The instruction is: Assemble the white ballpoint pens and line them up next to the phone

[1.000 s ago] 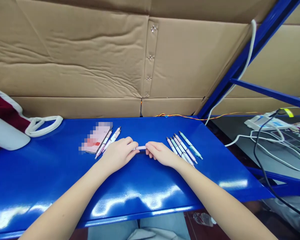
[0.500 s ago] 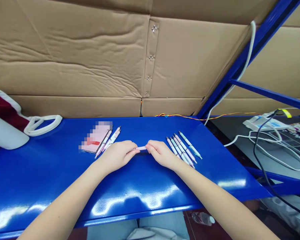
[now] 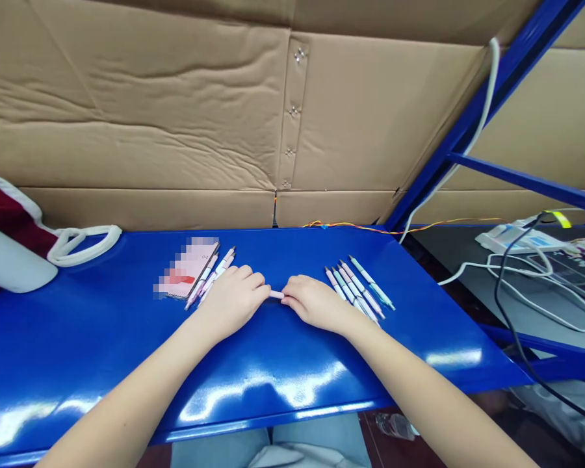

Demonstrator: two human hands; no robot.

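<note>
- Pale pink pen point(image 3: 275, 294) is positioned low over the blue metal shelf point(image 3: 102, 351), between both hands, with only its mid-section exposed; both ends are concealed by the fingers.
- Left hand point(image 3: 234, 300) is placed at the left of the pen, with its fingers point(image 3: 256, 281) drawn narrowly in around that end. Whether a firm grip is applied cannot be determined.
- Right hand point(image 3: 314, 302) is placed at the right of the pen, with its fingers point(image 3: 292, 284) likewise closed narrowly around the other end. Grip force cannot be determined.
- Pastel pens point(image 3: 355, 292) are laid in a fanned group on the shelf, just right of the right hand, tips directed toward the far left.
- Pink and white pens point(image 3: 218, 270) are laid diagonally just beyond the left hand, beside a pixelated pink booklet point(image 3: 188, 268), whose details are obscured.
- White cylindrical container point(image 3: 10, 257) is located at the left end of the shelf, against dark red fabric point(image 3: 0, 221) with a white rope handle point(image 3: 85, 244).
- Corrugated cardboard point(image 3: 127, 117) lines the far side, and a blue steel rack frame point(image 3: 468, 130) rises at the far right.
- White power strip point(image 3: 517, 240) with cables is located right of the shelf, on a lower surface.
</note>
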